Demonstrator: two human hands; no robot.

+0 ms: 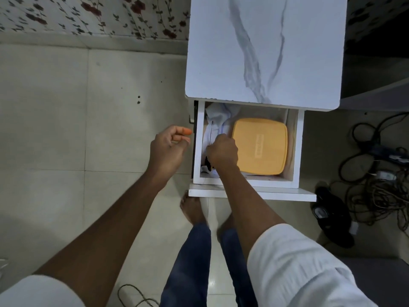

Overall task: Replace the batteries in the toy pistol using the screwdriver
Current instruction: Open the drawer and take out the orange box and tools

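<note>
My right hand (222,151) is inside the open drawer (297,151) of a white marble-topped cabinet (263,49), closed around the handle of a screwdriver. Its thin metal shaft (211,132) sticks out above my fist toward the back of the drawer. My left hand (169,147) hovers just outside the drawer's left side, fingers loosely curled, with something small and orange (187,131) at the fingertips; I cannot tell what it is. The toy pistol is not visible.
A yellow lidded box (260,146) fills the drawer's right half; white cloth (221,116) lies at the back left. Tangled cables (376,180) and a black device (332,216) lie on the floor to the right. My bare feet (192,209) stand below the drawer front.
</note>
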